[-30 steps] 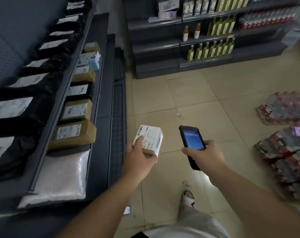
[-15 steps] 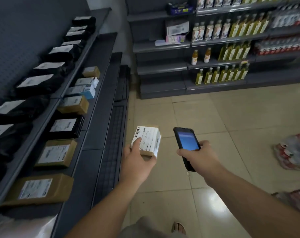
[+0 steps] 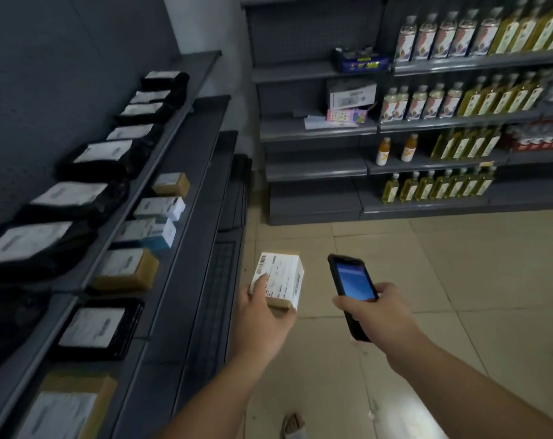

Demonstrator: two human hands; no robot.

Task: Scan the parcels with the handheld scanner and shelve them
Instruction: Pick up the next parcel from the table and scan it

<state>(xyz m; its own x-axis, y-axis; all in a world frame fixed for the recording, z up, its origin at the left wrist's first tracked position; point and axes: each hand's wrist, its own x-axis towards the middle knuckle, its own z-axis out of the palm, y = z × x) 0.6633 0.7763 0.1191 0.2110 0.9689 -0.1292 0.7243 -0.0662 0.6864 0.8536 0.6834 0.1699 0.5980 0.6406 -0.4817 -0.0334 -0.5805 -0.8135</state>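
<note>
The left hand [image 3: 262, 315] grips a small brown cardboard parcel [image 3: 280, 280] with a white shipping label, thumb on the label, held in the air above the beige tiled floor [image 3: 459, 280]. The right hand [image 3: 373, 315] curls round a black handheld scanner [image 3: 352, 286], its blue screen lit, just beside the parcel. Labelled boxes and black bags line the grey metal shelves [image 3: 186, 172] at left.
</note>
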